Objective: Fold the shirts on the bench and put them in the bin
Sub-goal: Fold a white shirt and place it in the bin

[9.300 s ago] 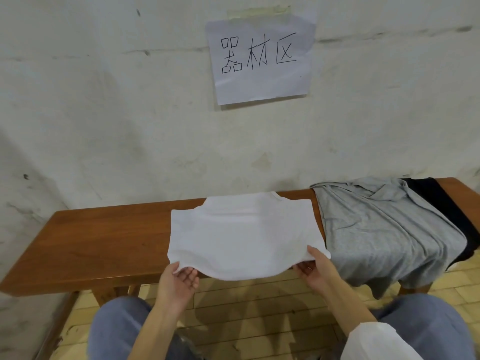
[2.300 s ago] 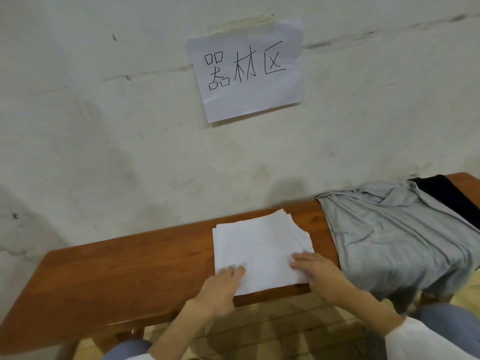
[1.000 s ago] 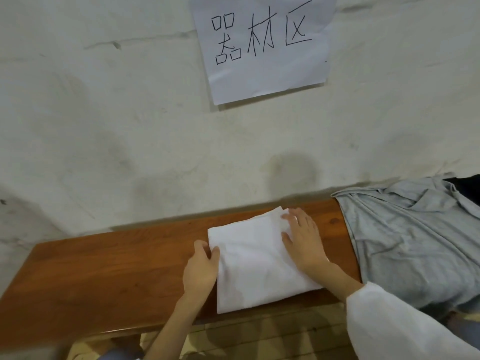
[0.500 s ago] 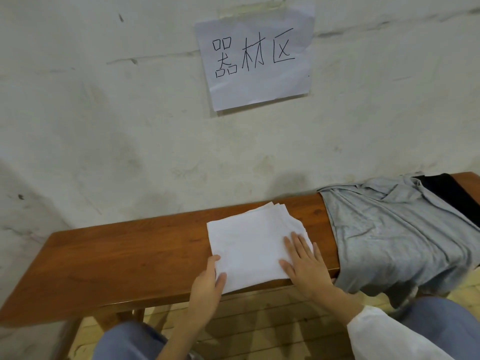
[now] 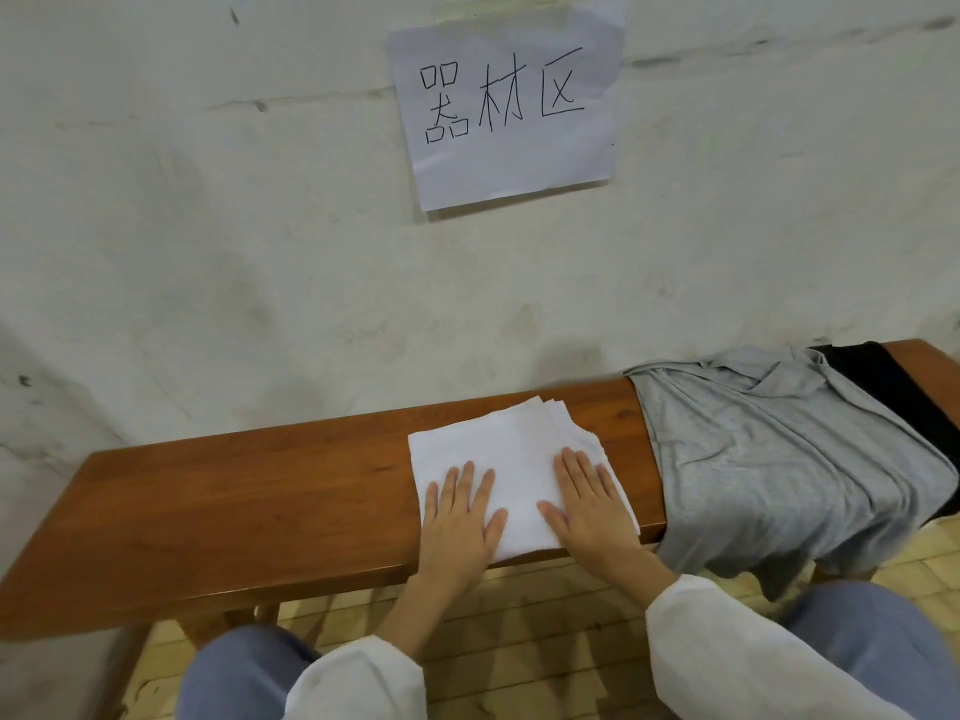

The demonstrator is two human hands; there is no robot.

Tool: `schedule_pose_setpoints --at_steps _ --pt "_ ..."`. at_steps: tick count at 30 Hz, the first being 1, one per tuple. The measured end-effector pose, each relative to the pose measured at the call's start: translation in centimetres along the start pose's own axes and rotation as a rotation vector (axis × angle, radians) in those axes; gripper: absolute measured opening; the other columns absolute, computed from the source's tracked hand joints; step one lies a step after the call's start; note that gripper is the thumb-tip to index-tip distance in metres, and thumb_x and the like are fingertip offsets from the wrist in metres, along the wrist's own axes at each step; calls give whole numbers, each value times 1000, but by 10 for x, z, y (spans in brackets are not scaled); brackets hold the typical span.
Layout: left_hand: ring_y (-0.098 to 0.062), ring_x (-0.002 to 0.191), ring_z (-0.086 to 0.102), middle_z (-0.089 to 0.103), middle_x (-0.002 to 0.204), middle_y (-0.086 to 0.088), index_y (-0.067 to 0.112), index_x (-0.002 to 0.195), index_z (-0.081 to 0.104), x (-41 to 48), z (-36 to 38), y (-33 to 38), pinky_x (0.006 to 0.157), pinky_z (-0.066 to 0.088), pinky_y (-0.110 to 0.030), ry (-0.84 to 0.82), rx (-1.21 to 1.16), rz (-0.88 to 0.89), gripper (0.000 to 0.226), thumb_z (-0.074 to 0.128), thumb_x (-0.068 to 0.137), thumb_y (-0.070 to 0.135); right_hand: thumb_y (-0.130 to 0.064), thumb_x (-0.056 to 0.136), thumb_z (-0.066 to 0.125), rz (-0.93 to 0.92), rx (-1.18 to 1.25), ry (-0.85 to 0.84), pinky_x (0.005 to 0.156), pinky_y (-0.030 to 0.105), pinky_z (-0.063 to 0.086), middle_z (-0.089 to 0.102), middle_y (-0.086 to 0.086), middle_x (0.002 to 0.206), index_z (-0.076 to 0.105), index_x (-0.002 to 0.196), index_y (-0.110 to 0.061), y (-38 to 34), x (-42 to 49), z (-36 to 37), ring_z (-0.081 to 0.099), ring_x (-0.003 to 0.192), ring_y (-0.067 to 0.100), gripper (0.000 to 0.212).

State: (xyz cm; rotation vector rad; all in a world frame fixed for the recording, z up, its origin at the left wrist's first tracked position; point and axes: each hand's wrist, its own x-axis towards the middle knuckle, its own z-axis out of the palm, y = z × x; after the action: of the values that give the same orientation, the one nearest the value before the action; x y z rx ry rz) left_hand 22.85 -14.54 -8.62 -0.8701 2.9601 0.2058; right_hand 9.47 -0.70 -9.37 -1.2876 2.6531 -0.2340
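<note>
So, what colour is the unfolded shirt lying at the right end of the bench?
Grey shirt, plain, with no pattern; it shows in the head view.

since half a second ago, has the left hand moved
Yes, the left hand slid from the front edge of the bench onto the white shirt.

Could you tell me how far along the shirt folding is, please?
Done: the white shirt is folded into a small square on the bench. In hand: the left hand and right hand press it flat with straight fingers. Left: the grey shirt and the black garment under it lie unfolded; all need binning, and no bin is in view.
</note>
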Motion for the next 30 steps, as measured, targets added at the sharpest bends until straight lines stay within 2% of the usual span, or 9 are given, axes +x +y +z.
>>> schedule_pose_setpoints --at_steps 2,6,8,10,13,18,21,25,30 --pt "-31 133 43 40 148 -6 24 142 41 -1 -1 -2 107 30 -52 -74 -39 -18 72 3 94 62 -75 65 -32 1 8 14 112 32 -16 -15 -7 155 -6 151 -19 0 -2 0 -9 146 19 105" --pt "-22 147 -7 -9 160 2 32 151 -1 1 -11 -6 116 -8 -41 -165 -40 4 72 7 89 68 -73 81 -7 23 18 -64 117 34 -8 -3 -2 160 -3 151 -20 -3 2 -13 -4 147 20 89" --pt "-23 147 3 2 160 0 29 150 9 -1 -18 -12 118 3 -40 -113 -164 -141 67 32 94 60 -57 95 29 68 93 -82 118 35 7 11 0 158 10 151 -18 -2 4 -27 10 146 21 70" --pt "-25 137 28 28 150 -8 21 142 29 -10 -27 -23 112 24 -39 34 -221 -435 62 41 93 56 -44 96 42 176 116 30 113 36 25 29 4 150 24 147 -18 3 4 -37 29 137 22 60" --pt "-26 121 46 47 132 -8 15 125 45 -20 -31 -42 103 36 -40 45 -217 -654 57 42 91 60 -48 93 47 408 152 100 105 37 36 40 8 139 32 140 -15 14 -3 -40 41 127 25 59" --pt "-20 87 61 63 97 -3 19 82 55 -21 -22 -49 87 53 -38 -106 -453 -587 42 52 85 60 -50 88 58 541 506 -58 88 29 44 50 11 129 38 133 -5 20 -1 -44 53 115 26 67" --pt "-19 83 61 62 96 -4 18 82 57 -19 -25 -37 79 55 -31 -119 -466 -573 31 58 85 49 -40 86 65 630 699 -91 86 29 44 51 13 127 41 131 -3 14 4 -47 52 115 28 63" --pt "-13 75 58 59 86 0 20 79 54 -24 -28 -26 59 44 -19 -8 -597 -500 19 54 93 33 -34 90 60 525 600 -18 81 25 44 59 8 118 50 120 -10 5 1 -42 56 101 19 40" --pt "-24 96 61 61 105 -8 12 101 53 -23 -27 -33 77 54 -33 -65 -1080 -519 12 59 91 12 -29 91 59 503 748 65 85 28 44 59 12 121 50 124 -6 -6 -6 -45 57 109 25 41"
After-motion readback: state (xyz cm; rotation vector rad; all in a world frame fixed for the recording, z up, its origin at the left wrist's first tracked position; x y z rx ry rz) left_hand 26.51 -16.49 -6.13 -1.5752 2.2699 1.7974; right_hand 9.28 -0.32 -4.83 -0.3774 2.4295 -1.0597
